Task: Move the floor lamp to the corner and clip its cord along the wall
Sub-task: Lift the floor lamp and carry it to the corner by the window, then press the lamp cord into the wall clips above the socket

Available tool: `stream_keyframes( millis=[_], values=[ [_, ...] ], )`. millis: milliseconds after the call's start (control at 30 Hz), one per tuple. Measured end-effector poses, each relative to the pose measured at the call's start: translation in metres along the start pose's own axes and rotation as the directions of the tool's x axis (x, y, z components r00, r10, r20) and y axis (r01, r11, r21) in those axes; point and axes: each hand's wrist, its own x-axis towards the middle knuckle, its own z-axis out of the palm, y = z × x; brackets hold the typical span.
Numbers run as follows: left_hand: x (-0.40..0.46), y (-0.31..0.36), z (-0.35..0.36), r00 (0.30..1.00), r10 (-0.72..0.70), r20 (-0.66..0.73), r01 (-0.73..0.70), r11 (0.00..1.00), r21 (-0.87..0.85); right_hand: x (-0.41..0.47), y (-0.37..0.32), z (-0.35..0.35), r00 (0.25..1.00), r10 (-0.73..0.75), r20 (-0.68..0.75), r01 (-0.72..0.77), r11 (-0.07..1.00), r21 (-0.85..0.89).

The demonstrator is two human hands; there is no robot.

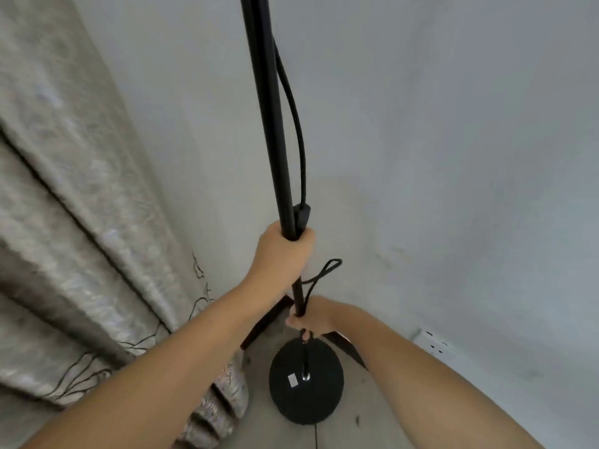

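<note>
A black floor lamp stands in a room corner; its thin pole (267, 118) rises out of the top of the frame from a round black base (306, 380) on the floor. A black cord (296, 124) hangs along the pole to an inline switch (302, 215) and loops out lower down. My left hand (282, 251) is wrapped around the pole and cord just under the switch. My right hand (311, 317) grips the pole and cord lower, just above the base. The lamp head is out of view.
Pale plastered walls (437, 157) meet behind the lamp. A grey patterned curtain (74, 222) hangs at the left, reaching the floor beside the base. A white wall socket (434, 343) sits low on the right wall. Dark skirting runs along the wall foot.
</note>
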Motion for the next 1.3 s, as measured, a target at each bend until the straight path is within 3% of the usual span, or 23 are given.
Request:
stream_keyframes(
  millis=[400, 533, 667, 800, 867, 967, 1100, 1200, 1300],
  values=[
    [0.069, -0.032, 0.022, 0.937, 0.349, 0.008, -0.347, 0.933, -0.090, 0.065, 0.030, -0.015, 0.950, -0.213, -0.228, 0.240, 0.966, 0.099],
    [0.059, -0.057, 0.027, 0.855, 0.490, -0.167, -0.492, 0.870, 0.035, 0.057, 0.059, 0.007, 0.857, -0.238, -0.456, 0.407, 0.856, 0.319],
    [0.039, -0.100, 0.034, 0.729, 0.535, -0.427, -0.651, 0.735, -0.192, 0.042, 0.094, 0.014, 0.787, -0.176, -0.592, 0.520, 0.706, 0.481],
    [0.026, -0.138, 0.055, 0.835, 0.458, -0.306, -0.537, 0.799, -0.269, 0.018, 0.120, 0.002, 0.779, -0.230, -0.583, 0.584, 0.603, 0.543],
    [0.024, -0.150, 0.065, 0.895, 0.402, -0.196, -0.443, 0.855, -0.270, 0.006, 0.127, -0.007, 0.743, -0.164, -0.649, 0.596, 0.605, 0.529],
    [0.029, -0.151, 0.084, 0.930, 0.360, -0.077, -0.367, 0.886, -0.285, -0.011, 0.133, -0.025, 0.617, -0.005, -0.787, 0.555, 0.712, 0.430],
    [0.030, -0.138, 0.121, 0.919, 0.395, -0.018, -0.382, 0.874, -0.301, -0.035, 0.138, -0.048, 0.448, 0.040, -0.893, 0.508, 0.811, 0.291],
    [0.040, -0.126, 0.141, 0.931, 0.360, -0.062, -0.357, 0.861, -0.363, -0.050, 0.140, -0.058, 0.422, 0.040, -0.905, 0.458, 0.853, 0.252],
    [0.062, -0.123, 0.154, 0.969, 0.243, -0.046, -0.236, 0.851, -0.469, -0.056, 0.133, -0.059, 0.485, -0.038, -0.873, 0.211, 0.975, 0.075]
  ],
)
